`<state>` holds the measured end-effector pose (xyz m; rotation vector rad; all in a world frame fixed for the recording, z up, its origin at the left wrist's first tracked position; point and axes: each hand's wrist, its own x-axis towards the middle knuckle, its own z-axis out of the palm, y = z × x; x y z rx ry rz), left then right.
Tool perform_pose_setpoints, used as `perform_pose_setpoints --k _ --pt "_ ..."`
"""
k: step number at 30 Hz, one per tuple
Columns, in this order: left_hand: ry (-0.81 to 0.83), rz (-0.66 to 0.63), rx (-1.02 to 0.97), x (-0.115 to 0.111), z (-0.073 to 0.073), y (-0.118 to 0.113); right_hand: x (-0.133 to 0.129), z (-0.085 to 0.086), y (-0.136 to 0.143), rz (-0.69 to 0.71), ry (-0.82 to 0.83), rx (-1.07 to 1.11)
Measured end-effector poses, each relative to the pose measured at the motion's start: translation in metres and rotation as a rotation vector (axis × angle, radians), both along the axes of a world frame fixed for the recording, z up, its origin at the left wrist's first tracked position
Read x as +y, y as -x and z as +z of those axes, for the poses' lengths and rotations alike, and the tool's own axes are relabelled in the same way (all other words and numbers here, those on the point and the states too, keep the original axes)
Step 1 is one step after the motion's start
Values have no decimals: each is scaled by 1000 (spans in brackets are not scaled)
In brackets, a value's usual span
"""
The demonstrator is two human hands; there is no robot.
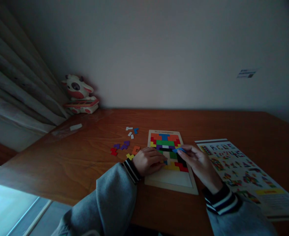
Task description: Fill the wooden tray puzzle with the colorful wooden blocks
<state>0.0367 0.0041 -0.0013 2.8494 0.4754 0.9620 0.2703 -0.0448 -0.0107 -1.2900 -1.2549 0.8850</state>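
Observation:
A wooden puzzle board (pixel 170 189) lies on the table, its upper part filled with coloured block pieces and its lower part bare white. My left hand (pixel 149 160) rests over the board's left side, palm down with fingers stretched across the pieces, hiding some of them. Pinched between the thumb and fingers of my right hand (pixel 196 160) is a blue puzzle piece (pixel 178 150), held just above the board's right side. Under my hands, yellow and red pieces (pixel 181 166) form the lowest filled row.
Left of the board lie loose pieces: purple (pixel 124 145), red (pixel 113 151), orange (pixel 135 150), yellow (pixel 130 156), white and blue (pixel 135 130). A printed pattern sheet (pixel 242 170) lies at the right. A cow-shaped toy keyboard (pixel 81 95) stands at the back left, near a curtain (pixel 18 75).

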Motion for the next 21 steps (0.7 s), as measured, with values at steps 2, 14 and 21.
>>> perform_pose_setpoints --k 2,14,21 --pt "-15 -11 12 -2 -1 0 -2 2 3 53 -9 64" --pt "30 185 -69 -1 -1 2 -6 4 7 136 -168 -407" --pt "-52 85 -102 0 -6 1 -7 -4 11 255 -420 -599"
